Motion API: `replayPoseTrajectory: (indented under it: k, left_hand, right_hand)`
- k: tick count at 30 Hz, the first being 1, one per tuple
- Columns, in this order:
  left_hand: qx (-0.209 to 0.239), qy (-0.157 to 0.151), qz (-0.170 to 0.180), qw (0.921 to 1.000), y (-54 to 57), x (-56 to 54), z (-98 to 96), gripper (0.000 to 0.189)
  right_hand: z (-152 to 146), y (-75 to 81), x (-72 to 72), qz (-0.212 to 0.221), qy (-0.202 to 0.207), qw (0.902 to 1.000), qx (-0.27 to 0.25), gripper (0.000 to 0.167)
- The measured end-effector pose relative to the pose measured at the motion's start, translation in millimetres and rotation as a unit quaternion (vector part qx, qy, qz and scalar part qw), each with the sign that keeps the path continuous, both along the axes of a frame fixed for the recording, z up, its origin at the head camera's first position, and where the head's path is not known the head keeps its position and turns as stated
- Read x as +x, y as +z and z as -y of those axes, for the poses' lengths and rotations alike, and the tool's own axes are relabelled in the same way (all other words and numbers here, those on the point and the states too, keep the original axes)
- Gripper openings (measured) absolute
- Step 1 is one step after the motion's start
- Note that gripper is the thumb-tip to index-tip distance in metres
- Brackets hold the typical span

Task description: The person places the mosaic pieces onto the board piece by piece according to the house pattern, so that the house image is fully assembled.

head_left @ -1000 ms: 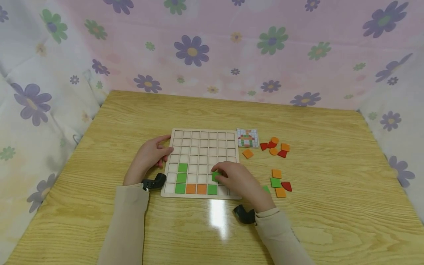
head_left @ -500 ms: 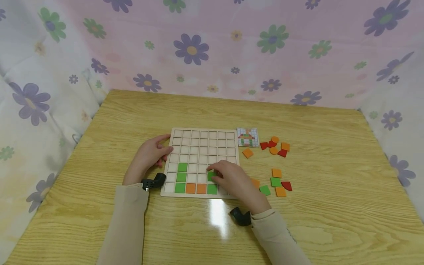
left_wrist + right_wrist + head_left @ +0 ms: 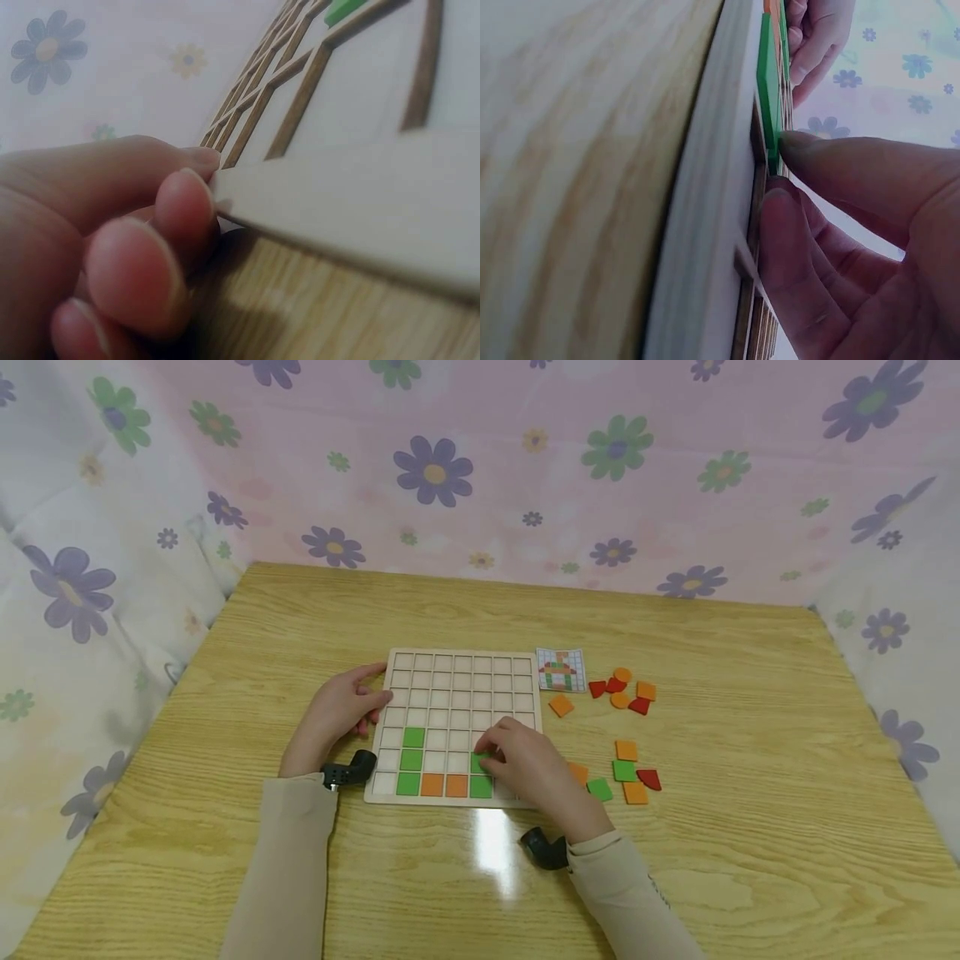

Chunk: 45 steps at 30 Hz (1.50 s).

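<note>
A wooden grid board (image 3: 441, 718) lies flat on the table. My left hand (image 3: 337, 714) holds its left edge; in the left wrist view a fingertip (image 3: 204, 157) rests at the rim, with other fingers curled beside it. My right hand (image 3: 528, 768) is over the lower right part of the board. Its thumb and finger pinch a green square tile (image 3: 478, 763), partly hidden, at the cell just above another green tile (image 3: 481, 787). In the right wrist view the thumb (image 3: 802, 146) touches green. The bottom row also bears orange tiles (image 3: 444, 786); a column of green tiles (image 3: 411, 760) stands at left.
A small pattern card (image 3: 561, 671) lies at the board's upper right corner. Loose orange, red and green pieces lie to the right, among them a green tile (image 3: 599, 789), a red quarter-circle (image 3: 649, 779) and an orange disc (image 3: 622, 675). A floral curtain (image 3: 487, 477) hangs behind the table.
My right hand has moved slightly left with the green tile, bringing it over the cell above the lower green tile. In the last half second it barely shifts. The left hand stays at the edge.
</note>
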<state>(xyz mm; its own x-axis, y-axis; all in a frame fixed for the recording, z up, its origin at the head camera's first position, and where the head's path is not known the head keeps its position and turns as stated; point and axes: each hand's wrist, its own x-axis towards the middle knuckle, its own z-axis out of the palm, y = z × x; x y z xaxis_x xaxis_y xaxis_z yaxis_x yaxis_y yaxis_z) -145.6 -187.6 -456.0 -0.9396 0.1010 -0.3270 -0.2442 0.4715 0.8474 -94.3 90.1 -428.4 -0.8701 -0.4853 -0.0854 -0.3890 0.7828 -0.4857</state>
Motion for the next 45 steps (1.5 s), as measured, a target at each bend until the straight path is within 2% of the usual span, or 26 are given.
replayPoseTrajectory:
  k: [8,12,18,28,39,45]
  left_hand:
    - [-0.002,-0.001,0.000,1.0000,0.2,0.1,-0.6,0.056]
    - [0.000,-0.002,0.000,1.0000,0.6,0.1,-0.8,0.056]
    - [0.005,0.000,0.000,1.0000,2.1,0.0,0.9,0.056]
    - [0.015,0.000,0.001,0.9999,0.5,0.9,-0.8,0.057]
    - [0.010,0.006,-0.003,0.9999,0.1,0.2,-4.2,0.056]
    - [0.013,0.015,-0.002,0.9998,-1.1,0.9,-1.3,0.055]
  right_hand:
    - [-5.9,0.6,-0.4,0.007,0.016,0.9997,-0.017,0.012]
    - [-12.8,4.7,-3.7,0.031,0.020,0.9991,-0.018,0.014]
    - [-21.3,11.4,-8.9,0.069,0.010,0.9975,-0.005,0.016]
    - [-36.1,16.7,-10.3,0.092,0.000,0.9958,0.004,0.017]
    - [-82.3,18.1,-8.8,0.082,-0.017,0.9964,-0.009,0.022]
    - [-104.0,15.4,-5.3,0.089,-0.019,0.9959,0.002,0.026]
